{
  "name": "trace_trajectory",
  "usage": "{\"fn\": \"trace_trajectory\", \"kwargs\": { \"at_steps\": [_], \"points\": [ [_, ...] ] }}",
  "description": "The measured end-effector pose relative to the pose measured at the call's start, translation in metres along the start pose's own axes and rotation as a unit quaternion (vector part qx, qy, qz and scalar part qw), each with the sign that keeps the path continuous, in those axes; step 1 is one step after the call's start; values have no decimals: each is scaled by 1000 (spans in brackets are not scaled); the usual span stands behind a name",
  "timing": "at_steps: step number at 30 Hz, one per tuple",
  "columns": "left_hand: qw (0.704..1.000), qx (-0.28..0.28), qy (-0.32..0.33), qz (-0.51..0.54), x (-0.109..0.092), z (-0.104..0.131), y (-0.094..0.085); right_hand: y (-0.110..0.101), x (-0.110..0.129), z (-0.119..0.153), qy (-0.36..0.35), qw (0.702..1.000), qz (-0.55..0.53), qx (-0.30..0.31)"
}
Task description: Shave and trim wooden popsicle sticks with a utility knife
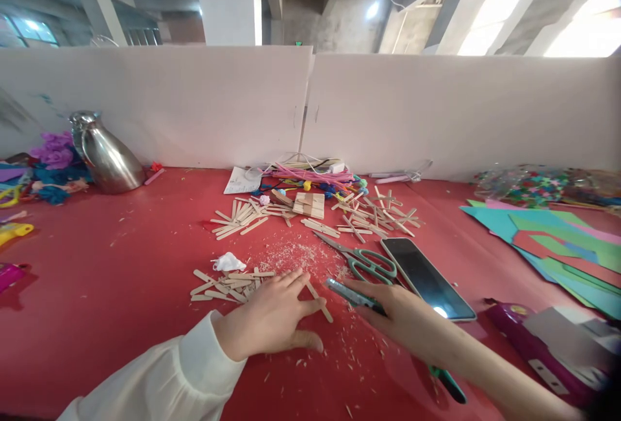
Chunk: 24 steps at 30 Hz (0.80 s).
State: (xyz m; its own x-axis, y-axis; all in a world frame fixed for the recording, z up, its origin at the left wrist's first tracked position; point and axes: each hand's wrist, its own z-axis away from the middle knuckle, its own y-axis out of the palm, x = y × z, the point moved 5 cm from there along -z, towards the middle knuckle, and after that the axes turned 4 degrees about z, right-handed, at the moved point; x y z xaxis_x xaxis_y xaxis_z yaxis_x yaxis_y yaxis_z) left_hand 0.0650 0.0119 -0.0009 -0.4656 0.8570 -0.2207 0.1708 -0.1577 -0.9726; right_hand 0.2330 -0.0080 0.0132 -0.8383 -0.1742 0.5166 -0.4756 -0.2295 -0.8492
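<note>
My left hand (274, 314) lies palm down with its fingers stretched out and spread. One finger reaches a single wooden craft stick (322, 304), which slants beside it; whether the hand presses on it I cannot tell. A utility knife (356, 295) is gripped in my right hand (400, 314), its front end pointing left toward that stick. Wood shavings (301, 256) are scattered in front of both hands. A loose pile of craft sticks (220, 288) lies left of my left hand, partly hidden by it. Grey-green scissors (369, 262) rest just beyond the knife.
A phone (429, 279) lies right of the scissors. More craft sticks (242, 217) and a square of joined sticks (309, 205) are farther back. Coloured paper (548, 240) and a purple tool (531, 343) stand right. A steel jug (109, 156) is back left, before a white partition (436, 110).
</note>
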Motion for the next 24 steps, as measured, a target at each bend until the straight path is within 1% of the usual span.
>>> {"fn": "trace_trajectory", "kwargs": {
  "at_steps": [2,3,5,6,7,9,11,13,15,16,17,18,19,20,21,24],
  "points": [
    [999,-16,-19,-29,4,-2,-4,-15,6,-9,-33,997,55,-31],
    [999,-22,-30,-39,6,-3,-6,-22,7,-15,-42,996,54,-51],
    [997,-31,-50,-47,11,-5,-11,-33,5,-26,-29,996,23,-82],
    [997,-37,-55,-39,13,-6,-14,-38,2,-31,-17,993,-10,-118],
    [997,-39,-60,-25,15,-7,-16,-40,0,-35,-17,989,-27,-143],
    [997,-32,-76,10,18,-8,-19,-39,-6,-41,-15,984,-59,-165],
    [994,-21,-99,42,21,-8,-21,-34,-12,-42,-2,981,-91,-173],
    [989,-12,-130,72,25,-9,-20,-29,-16,-42,15,976,-130,-176],
    [978,-15,-170,121,29,-11,-17,-26,-18,-41,23,968,-179,-176],
    [968,-29,-191,158,31,-13,-15,-24,-18,-41,23,963,-205,-175],
    [953,-55,-213,207,34,-14,-13,-22,-17,-41,22,957,-230,-173],
    [931,-94,-228,268,35,-16,-12,-19,-15,-42,22,952,-254,-170],
    [903,-134,-233,335,36,-17,-11,-16,-13,-42,24,946,-276,-168],
    [876,-156,-227,396,35,-20,-9,-12,-11,-42,28,941,-296,-165],
    [857,-163,-218,437,33,-22,-6,-8,-8,-42,31,935,-314,-162],
    [815,-164,-218,512,25,-26,-1,1,0,-41,30,922,-353,-158]
  ]
}}
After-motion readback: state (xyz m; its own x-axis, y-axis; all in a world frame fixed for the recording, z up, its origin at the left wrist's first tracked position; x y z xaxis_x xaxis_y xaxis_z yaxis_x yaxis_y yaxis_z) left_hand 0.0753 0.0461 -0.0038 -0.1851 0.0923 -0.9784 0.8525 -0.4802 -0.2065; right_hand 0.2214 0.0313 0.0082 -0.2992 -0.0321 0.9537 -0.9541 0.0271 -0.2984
